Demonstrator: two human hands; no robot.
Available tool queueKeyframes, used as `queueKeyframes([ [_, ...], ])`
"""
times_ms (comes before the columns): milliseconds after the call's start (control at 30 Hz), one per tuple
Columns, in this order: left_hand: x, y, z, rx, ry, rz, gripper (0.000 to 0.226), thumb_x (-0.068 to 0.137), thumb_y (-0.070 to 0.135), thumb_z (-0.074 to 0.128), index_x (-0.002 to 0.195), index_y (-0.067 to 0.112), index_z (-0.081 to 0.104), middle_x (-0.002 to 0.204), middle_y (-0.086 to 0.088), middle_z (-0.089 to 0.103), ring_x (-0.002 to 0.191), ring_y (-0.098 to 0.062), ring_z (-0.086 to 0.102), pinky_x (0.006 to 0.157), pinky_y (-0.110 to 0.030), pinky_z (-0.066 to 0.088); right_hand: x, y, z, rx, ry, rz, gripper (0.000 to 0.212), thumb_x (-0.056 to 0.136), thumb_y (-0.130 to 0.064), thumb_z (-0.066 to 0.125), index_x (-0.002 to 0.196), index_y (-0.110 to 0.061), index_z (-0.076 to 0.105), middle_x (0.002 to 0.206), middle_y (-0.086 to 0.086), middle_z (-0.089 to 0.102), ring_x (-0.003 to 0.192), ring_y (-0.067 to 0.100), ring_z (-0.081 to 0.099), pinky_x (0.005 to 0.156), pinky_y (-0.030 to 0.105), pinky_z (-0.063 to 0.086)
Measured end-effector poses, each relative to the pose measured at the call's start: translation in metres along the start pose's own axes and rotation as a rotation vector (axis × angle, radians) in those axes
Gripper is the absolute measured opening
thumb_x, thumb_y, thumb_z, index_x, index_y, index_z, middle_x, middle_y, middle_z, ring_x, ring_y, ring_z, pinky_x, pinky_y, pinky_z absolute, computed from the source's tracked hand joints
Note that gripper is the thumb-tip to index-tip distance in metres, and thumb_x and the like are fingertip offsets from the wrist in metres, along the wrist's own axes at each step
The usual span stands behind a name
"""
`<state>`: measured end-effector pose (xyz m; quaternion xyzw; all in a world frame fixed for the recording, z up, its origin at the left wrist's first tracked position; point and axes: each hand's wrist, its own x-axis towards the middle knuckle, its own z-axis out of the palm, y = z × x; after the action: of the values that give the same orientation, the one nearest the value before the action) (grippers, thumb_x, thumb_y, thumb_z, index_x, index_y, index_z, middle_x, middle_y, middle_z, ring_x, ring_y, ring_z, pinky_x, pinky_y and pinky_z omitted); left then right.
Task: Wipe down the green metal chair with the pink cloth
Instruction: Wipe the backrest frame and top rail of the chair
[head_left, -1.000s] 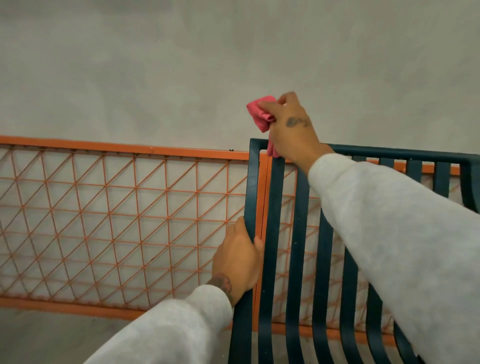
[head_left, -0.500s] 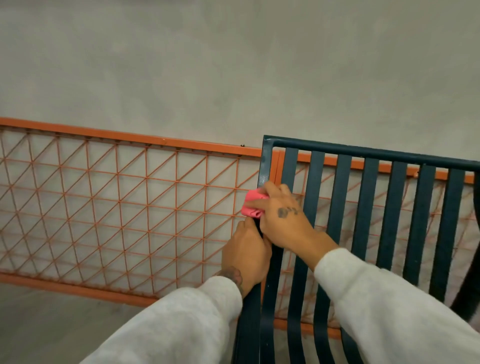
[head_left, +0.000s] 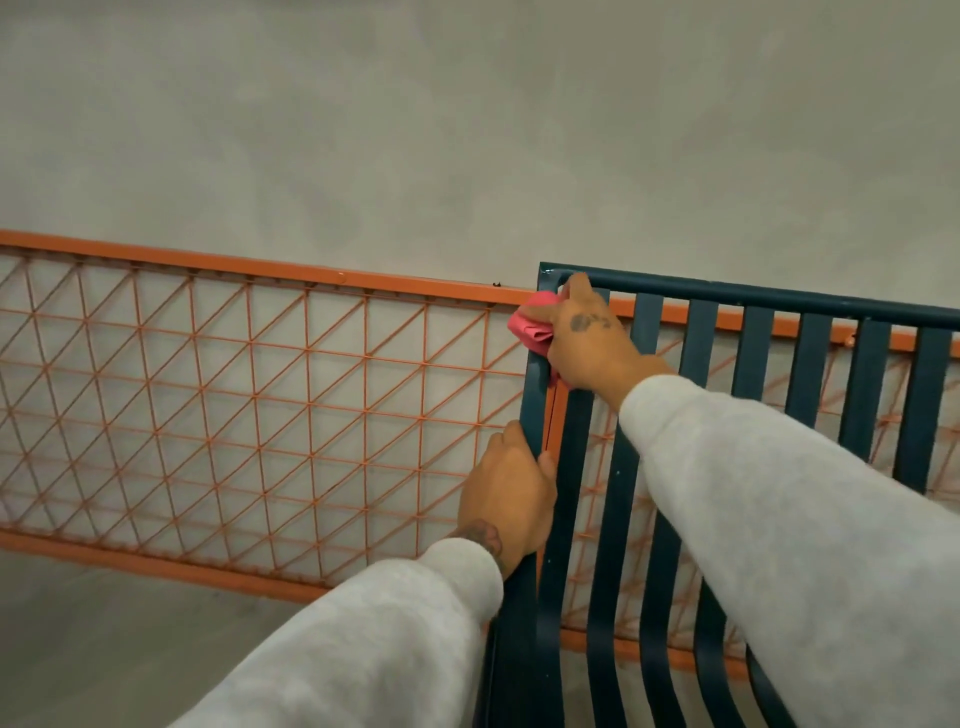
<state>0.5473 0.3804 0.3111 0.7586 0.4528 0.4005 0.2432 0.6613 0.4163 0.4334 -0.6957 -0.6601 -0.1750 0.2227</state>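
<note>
Smooth painted metal chair (head_left: 810, 306) — soft pink cloth (head_left: 531, 328), matt wall (head_left: 467, 130).

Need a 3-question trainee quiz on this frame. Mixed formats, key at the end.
1. True or false: the right hand holds the pink cloth against the green metal chair near the top corner of its backrest.
2. The left hand grips: A) the chair's outer upright, B) the chair's top rail, C) the cloth.
3. Fill in: behind the chair stands a wire-mesh panel painted ___.

Key: 1 true; 2 A; 3 orange.
</note>
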Motion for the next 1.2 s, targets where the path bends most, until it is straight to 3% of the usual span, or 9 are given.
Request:
queueKeyframes([
  [333,-0.002,-0.003,0.003,-0.019,0.016,0.016,0.021,0.098,0.031,0.048,0.115,0.018,0.052,0.108,-0.004,0.063,0.096,-0.025,0.061,0.085,-0.044,0.052,-0.088,0.011,0.029,0.215,-0.199,-0.068,0.061,0.09,-0.004,0.053,0.141,-0.037,0.048,0.107,-0.003,0.04,0.111,0.023,0.047,0.096,0.028,0.04],
  [467,0.0,-0.002,0.004,-0.008,0.023,-0.01,0.024,0.099,0.036,0.047,0.114,0.018,0.053,0.105,-0.004,0.062,0.092,-0.027,0.061,0.082,-0.044,0.052,-0.054,0.016,0.023,0.017,-0.142,-0.085,0.065,0.086,-0.003,0.063,0.139,-0.038,0.05,0.113,0.004,0.048,0.11,0.028,0.05,0.093,0.038,0.048],
  [567,0.001,-0.001,0.003,-0.007,0.023,-0.016,0.027,0.099,0.041,0.046,0.114,0.019,0.054,0.103,-0.003,0.062,0.089,-0.026,0.062,0.081,-0.046,0.053,-0.036,0.014,0.026,0.193,-0.045,0.05,0.06,0.088,0.003,0.057,0.134,-0.036,0.057,0.116,0.004,0.05,0.111,0.028,0.052,0.091,0.038,0.052],
  [733,-0.001,-0.001,0.003,-0.015,0.019,0.009,0.021,0.096,0.034,0.048,0.111,0.019,0.053,0.104,-0.004,0.063,0.092,-0.026,0.062,0.082,-0.047,0.053,-0.083,0.006,0.048,0.543,0.028,0.153,0.061,0.086,0.013,0.05,0.129,-0.027,0.062,0.119,0.002,0.06,0.105,0.013,0.055,0.079,-0.004,0.035],
  [800,-0.002,0.0,0.002,-0.014,0.022,0.005,0.022,0.097,0.033,0.047,0.112,0.019,0.053,0.104,-0.003,0.063,0.092,-0.024,0.062,0.083,-0.046,0.054,-0.107,0.006,0.051,0.545,0.017,0.13,0.058,0.087,0.011,0.051,0.129,-0.027,0.063,0.114,0.002,0.063,0.098,0.011,0.056,0.074,-0.009,0.031],
  [933,-0.002,-0.002,0.004,-0.027,-0.002,-0.011,0.024,0.084,0.036,0.046,0.103,0.023,0.053,0.093,-0.001,0.065,0.081,-0.021,0.065,0.076,-0.045,0.056,-0.101,0.008,0.042,0.436,-0.068,0.092,0.062,0.086,0.009,0.048,0.128,-0.034,0.063,0.115,0.003,0.065,0.087,0.017,0.062,0.07,0.002,0.045],
  [1067,-0.001,-0.001,0.003,-0.041,-0.005,-0.013,0.022,0.085,0.03,0.052,0.104,0.019,0.054,0.095,-0.004,0.063,0.082,-0.027,0.062,0.074,-0.046,0.055,-0.069,0.004,0.025,0.393,-0.08,0.109,0.06,0.086,0.009,0.05,0.129,-0.031,0.062,0.133,0.002,0.061,0.116,0.023,0.06,0.091,0.022,0.051],
  [1133,0.0,-0.002,0.003,-0.031,0.004,-0.022,0.02,0.09,0.029,0.054,0.106,0.017,0.053,0.096,-0.006,0.062,0.082,-0.028,0.062,0.074,-0.046,0.054,-0.06,-0.001,0.015,0.437,-0.051,0.149,0.06,0.086,0.013,0.05,0.131,-0.026,0.062,0.129,-0.004,0.061,0.109,0.014,0.063,0.076,0.012,0.052],
  [1200,0.0,-0.002,0.004,-0.018,0.008,-0.033,0.019,0.091,0.027,0.055,0.107,0.017,0.052,0.097,-0.005,0.061,0.082,-0.027,0.062,0.076,-0.046,0.055,-0.049,-0.007,0.004,0.532,-0.065,0.185,0.062,0.083,0.021,0.051,0.133,-0.015,0.059,0.117,-0.01,0.059,0.083,-0.004,0.063,0.053,0.002,0.044],
])
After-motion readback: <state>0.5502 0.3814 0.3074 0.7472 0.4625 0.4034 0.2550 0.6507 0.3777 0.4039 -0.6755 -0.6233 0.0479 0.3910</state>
